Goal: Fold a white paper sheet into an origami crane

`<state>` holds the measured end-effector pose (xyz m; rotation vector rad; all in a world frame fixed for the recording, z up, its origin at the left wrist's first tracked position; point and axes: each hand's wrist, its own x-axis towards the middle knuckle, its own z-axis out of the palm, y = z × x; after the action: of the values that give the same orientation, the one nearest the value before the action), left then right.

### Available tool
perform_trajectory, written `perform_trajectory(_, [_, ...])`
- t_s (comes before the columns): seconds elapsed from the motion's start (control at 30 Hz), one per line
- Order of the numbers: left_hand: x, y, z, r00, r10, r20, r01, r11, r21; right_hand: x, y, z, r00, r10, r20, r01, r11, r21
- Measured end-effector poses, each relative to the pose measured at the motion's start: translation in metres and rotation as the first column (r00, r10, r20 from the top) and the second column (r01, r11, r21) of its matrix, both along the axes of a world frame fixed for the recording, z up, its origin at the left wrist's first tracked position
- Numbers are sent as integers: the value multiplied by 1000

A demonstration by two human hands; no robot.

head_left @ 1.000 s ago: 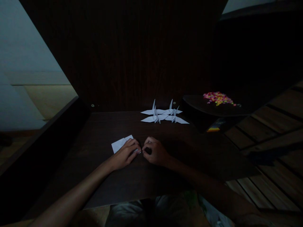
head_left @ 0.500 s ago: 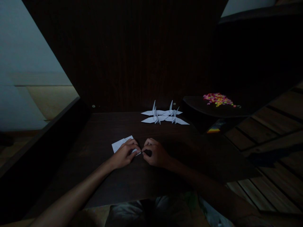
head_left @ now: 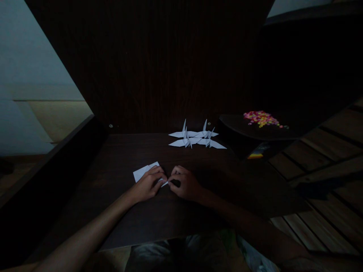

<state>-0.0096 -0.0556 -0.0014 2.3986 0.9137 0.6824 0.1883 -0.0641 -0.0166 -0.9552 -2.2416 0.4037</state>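
Observation:
A folded sheet of white paper (head_left: 140, 173) lies on the dark desk, partly covered by my left hand (head_left: 149, 185). The fingers and thumb of that hand are closed on the paper. My right hand (head_left: 183, 182) is curled, with its thumb and fingertips pinched at the paper's narrow right tip beside the left fingertips. The folds under the fingers are hidden. Beyond the hands, several white origami cranes (head_left: 187, 142) stand close together in two rows, wings spread and points raised.
A heap of small colourful pieces (head_left: 261, 118) sits on a dark rounded shelf (head_left: 235, 126) at the right. Below it is a rainbow-striped item (head_left: 255, 155). A raised side panel (head_left: 56, 166) edges the desk on the left, and a tall dark panel (head_left: 159, 68) rises behind.
My right fingertips have moved slightly left, closer to the left hand, at the paper's tip. The left hand has barely shifted, and the cranes stay in place.

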Motion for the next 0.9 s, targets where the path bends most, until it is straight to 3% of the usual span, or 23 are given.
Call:
perform_trajectory(0.17, [0,0,-2,1000,11,7,-11,1000,2,1,0,0,1000,13,19,-14,1000,28])
perform_trajectory(0.4, [0,-1,-3,999,27,27,-28,1000,6,3,-2,2,986,29,163,-60,981,184])
perform_trajectory(0.67, [0,0,-6,999,36,24,-36,999,30,3,-1,-4,919,75,387,-238,888,392])
perform_trajectory(0.77, [-1,0,-6,999,37,18,-37,999,36,4,1,-6,925,84,371,-249,870,425])
perform_trajectory(0.9, [-1,0,-6,999,36,4,-36,999,30,6,0,-3,957,39,286,-159,899,408])
